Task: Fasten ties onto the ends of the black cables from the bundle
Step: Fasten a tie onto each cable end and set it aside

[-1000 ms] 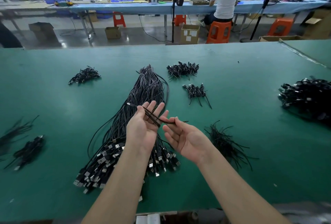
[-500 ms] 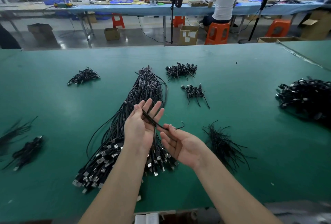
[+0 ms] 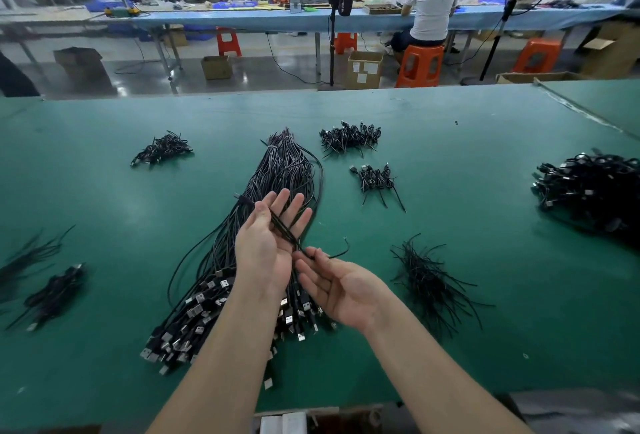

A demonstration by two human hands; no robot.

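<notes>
A long bundle of black cables [image 3: 277,184] lies on the green table [image 3: 467,142], its metal USB plugs fanned out near me. My left hand [image 3: 266,246] is palm up above the bundle with fingers straight. A folded black cable [image 3: 278,225] lies slantwise across its palm. My right hand [image 3: 341,286] is palm up beside it; thumb and forefinger pinch a thin black tie [image 3: 337,254] where it meets the cable's lower end. The tie's free end curls up to the right.
A heap of loose black ties [image 3: 427,276] lies right of my hands. Small piles of tied cables [image 3: 349,137] sit beyond, with another [image 3: 375,180], one at far left [image 3: 161,150] and a big pile [image 3: 588,191] at right. A person sits at a distant bench.
My right hand has closed in under the left hand's heel. The tie's free end, straight a second ago, now bends upward to the right. The left hand has stayed where it was.
</notes>
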